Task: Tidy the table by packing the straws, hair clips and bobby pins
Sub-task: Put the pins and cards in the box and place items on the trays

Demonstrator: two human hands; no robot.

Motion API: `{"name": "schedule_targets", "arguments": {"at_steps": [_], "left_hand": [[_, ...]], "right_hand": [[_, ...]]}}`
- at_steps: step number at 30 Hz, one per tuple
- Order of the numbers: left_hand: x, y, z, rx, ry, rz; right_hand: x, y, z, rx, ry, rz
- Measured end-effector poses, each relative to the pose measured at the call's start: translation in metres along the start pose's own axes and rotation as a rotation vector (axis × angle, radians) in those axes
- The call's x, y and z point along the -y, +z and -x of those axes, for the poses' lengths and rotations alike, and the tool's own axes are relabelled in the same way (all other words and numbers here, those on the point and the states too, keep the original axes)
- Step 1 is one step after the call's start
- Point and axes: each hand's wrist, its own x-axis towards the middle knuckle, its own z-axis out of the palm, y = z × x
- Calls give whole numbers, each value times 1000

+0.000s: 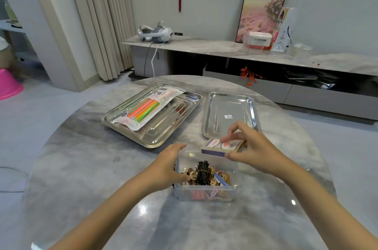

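The right hand (252,148) pinches a small flat purple-edged card box (219,148), perhaps of pins, above the far rim of the clear plastic tub (204,195) holding hair clips (192,175) and bundled black bobby pins (203,170), whose left wall the left hand (168,167) grips.

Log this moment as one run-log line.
left hand: holds clear box | right hand: pinches small purple-edged box at clear box's far rim | straw pack: in left tray

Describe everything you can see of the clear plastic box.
The clear plastic box is rectangular, lidless and see-through, upright on the marble table. Inside lie a banded bundle of black bobby pins and mixed hair clips. The left hand holds its left wall; the right hand pinches a small flat packet over its far rim.
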Motion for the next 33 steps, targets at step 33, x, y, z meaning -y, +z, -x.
{"name": "schedule_targets", "arguments": {"at_steps": [33], "left_hand": [[2,0,1,-35,13,44]], "right_hand": [[10,4,11,214,-128,414]]}}
